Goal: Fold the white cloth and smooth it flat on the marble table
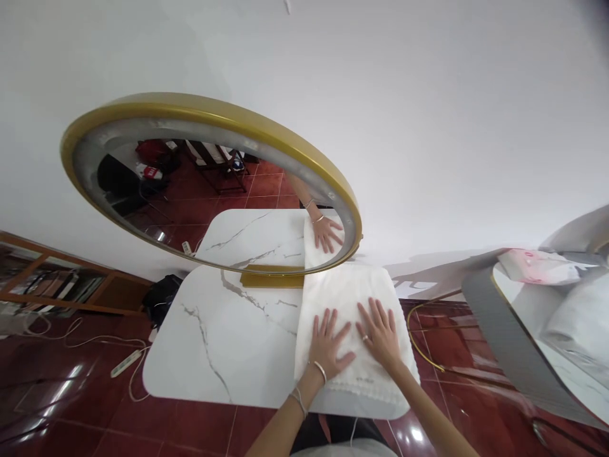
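A white towel lies spread over the right part of a white marbled table, its far end under the mirror's edge and its right side hanging a little past the tabletop. Flat on the towel rests my left hand, fingers spread, with bracelets at the wrist. To its right, my right hand also presses flat on the cloth, fingers slightly apart, a ring on one finger. Neither hand grips anything.
A round gold-framed mirror stands on a gold base at the table's back, against the wall. At right is a grey-sided table bearing a pink-white packet. A power strip and cables lie on the red floor at left, near a bookshelf.
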Demonstrator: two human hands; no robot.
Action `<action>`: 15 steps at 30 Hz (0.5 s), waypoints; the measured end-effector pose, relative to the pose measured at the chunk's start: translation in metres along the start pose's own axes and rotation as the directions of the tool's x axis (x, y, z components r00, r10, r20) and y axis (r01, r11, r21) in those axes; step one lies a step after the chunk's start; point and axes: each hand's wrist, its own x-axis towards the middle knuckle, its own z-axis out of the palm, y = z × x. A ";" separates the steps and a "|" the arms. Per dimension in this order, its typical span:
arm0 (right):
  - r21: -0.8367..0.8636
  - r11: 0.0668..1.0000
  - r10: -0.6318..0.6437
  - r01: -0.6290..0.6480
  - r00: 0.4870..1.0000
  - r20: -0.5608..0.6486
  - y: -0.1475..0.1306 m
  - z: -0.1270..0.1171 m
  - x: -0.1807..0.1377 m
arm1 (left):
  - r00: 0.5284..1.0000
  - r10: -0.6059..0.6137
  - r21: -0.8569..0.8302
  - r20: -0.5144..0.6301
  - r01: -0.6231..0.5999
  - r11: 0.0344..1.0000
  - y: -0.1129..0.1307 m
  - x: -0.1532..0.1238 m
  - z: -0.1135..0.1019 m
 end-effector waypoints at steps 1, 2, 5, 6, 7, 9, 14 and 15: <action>0.002 1.000 0.012 -0.012 1.000 0.008 -0.009 -0.005 -0.016 | 1.000 -0.004 -0.017 0.008 0.004 1.000 0.004 -0.013 0.002; 0.006 1.000 0.022 -0.022 1.000 0.020 -0.016 -0.010 -0.030 | 1.000 -0.021 -0.034 0.011 0.021 0.999 0.007 -0.025 0.004; 0.024 0.998 0.050 -0.051 0.999 0.014 -0.029 -0.016 -0.055 | 0.987 -0.154 -0.068 -0.037 0.151 0.986 0.009 -0.038 0.007; 0.028 0.997 0.068 -0.068 0.998 0.005 -0.029 -0.015 -0.055 | 0.978 -0.200 -0.067 -0.065 0.196 0.978 0.005 -0.034 0.007; 0.026 0.995 0.094 -0.094 0.996 -0.003 -0.028 -0.013 -0.052 | 0.968 -0.233 -0.060 -0.092 0.228 0.972 0.000 -0.027 0.006; 0.003 0.986 0.164 -0.164 0.986 -0.027 -0.024 -0.006 -0.037 | 0.960 -0.248 -0.037 -0.127 0.245 0.969 -0.016 -0.007 0.000; -0.088 0.984 0.154 -0.155 0.988 -0.023 -0.037 0.016 0.013 | 0.960 -0.243 -0.011 -0.137 0.243 0.970 -0.061 0.018 -0.015; -0.099 0.987 0.132 -0.130 0.991 0.007 -0.046 0.020 0.021 | 0.961 -0.243 -0.010 -0.135 0.244 0.970 -0.070 0.015 -0.018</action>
